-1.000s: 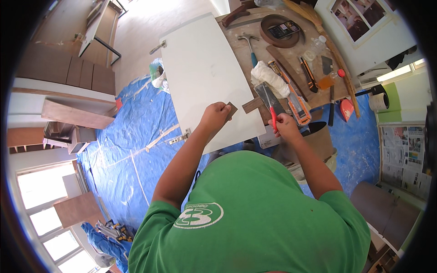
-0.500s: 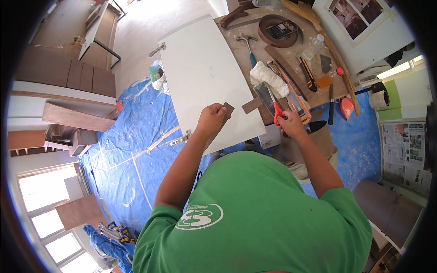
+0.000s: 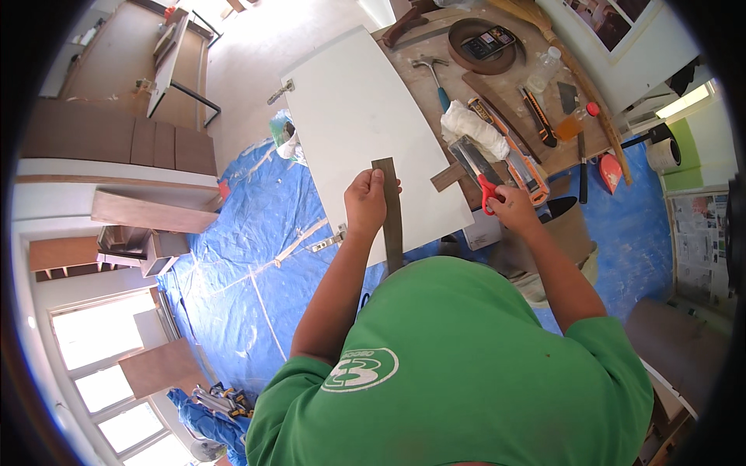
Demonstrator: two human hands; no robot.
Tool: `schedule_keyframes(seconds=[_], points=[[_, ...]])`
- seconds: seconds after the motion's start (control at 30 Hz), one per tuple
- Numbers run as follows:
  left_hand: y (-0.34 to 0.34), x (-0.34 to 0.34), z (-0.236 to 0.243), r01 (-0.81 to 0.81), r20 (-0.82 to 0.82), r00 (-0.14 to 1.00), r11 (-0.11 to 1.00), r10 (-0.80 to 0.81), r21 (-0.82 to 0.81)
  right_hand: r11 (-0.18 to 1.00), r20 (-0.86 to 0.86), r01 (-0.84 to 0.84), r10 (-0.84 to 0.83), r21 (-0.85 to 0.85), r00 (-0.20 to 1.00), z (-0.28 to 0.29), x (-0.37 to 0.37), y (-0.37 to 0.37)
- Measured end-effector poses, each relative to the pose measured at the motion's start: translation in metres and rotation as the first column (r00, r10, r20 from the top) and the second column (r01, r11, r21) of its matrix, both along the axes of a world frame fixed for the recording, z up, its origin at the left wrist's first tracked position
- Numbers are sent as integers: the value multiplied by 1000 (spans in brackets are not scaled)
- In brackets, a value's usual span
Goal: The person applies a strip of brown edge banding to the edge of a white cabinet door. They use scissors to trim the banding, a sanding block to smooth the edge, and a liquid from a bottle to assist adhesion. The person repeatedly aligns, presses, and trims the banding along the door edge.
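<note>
My left hand (image 3: 365, 203) is closed on a dark brown flat strip (image 3: 391, 221), held lengthwise over the white panel (image 3: 365, 101). My right hand (image 3: 514, 208) grips red-handled scissors (image 3: 488, 186) at the panel's right, by a wide dark blade (image 3: 470, 155) lying on the wooden worktop. A short brown strip (image 3: 444, 177) crosses the panel's right edge. Just beyond lie a white cloth bundle (image 3: 475, 126) and an orange-and-grey tool (image 3: 531, 180). Metal hinges (image 3: 326, 242) sit on the panel's left edge.
The worktop holds a hammer (image 3: 437, 78), a coiled band with a phone (image 3: 475, 60), an orange utility knife (image 3: 536, 116) and bottles (image 3: 571, 120). Blue sheeting (image 3: 256, 303) covers the floor. A table (image 3: 167, 66) and brown boards (image 3: 155, 213) stand at left.
My left hand has turned the brown strip from a slant to nearly straight up and down. My right hand has moved slightly forward with the scissors, and the view has shifted a little.
</note>
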State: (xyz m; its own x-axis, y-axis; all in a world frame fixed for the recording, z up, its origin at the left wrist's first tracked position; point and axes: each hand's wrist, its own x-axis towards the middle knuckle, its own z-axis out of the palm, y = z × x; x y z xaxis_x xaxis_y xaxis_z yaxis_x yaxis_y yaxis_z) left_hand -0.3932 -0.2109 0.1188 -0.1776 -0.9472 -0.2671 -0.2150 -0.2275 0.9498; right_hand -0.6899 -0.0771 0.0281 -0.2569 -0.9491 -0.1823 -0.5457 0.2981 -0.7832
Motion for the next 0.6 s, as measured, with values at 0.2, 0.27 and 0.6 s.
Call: schedule_keyframes(seconds=[0.2,0.27,0.6], points=[[0,1,16,0,-100,995,1000,-2,-19,1000,66,18,-18,-3,998,-1,1,3],[2,2,18,-14,-117,993,1000,12,-22,1000,72,23,-24,3,997,-1,2,3],[19,6,31,-85,-38,996,973,79,-216,1000,78,1,-2,9,997,-2,4,3]])
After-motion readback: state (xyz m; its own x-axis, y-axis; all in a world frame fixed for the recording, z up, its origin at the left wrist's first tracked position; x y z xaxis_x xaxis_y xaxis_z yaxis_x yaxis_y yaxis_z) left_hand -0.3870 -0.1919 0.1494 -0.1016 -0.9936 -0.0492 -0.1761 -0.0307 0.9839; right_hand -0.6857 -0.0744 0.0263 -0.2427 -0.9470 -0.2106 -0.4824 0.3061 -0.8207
